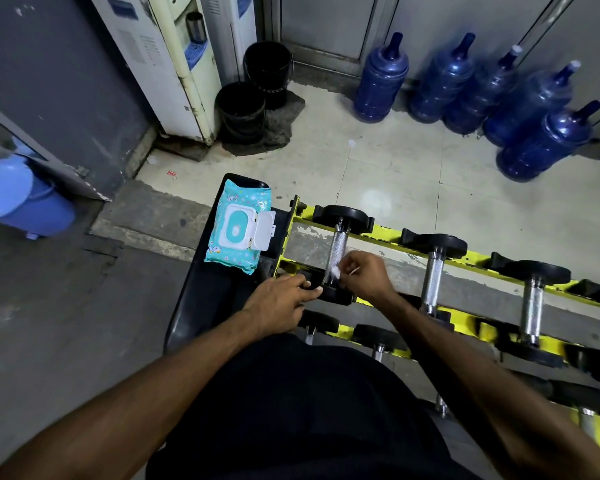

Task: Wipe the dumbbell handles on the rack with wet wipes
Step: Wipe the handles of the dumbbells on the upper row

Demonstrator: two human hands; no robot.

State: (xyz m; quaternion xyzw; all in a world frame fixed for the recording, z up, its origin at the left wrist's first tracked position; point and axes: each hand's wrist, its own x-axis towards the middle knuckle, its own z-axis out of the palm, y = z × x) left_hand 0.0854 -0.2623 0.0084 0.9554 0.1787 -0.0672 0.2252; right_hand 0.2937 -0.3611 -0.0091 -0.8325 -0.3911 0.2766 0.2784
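- A teal plastic pack of wet wipes point(238, 233) lies lid-open on a black seat point(194, 306), beside the yellow metal rack point(388, 233).
- The left hand point(281, 303) rests flat, fingers straight, on the round black end point(333, 293) of the first dumbbell point(341, 233).
- The right hand point(366, 275) pinches a small white wipe point(336, 271) against its shiny bumpy metal handle point(336, 252).
- The dumbbell looks heavy (leave it resting); the soft wipe should wrap round the handle.

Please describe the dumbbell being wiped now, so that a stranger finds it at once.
Look at the yellow rack, top row. The dumbbell is the end one, nearest the turquoise wipes pack; only its handle has a white wipe held against it by the right hand.
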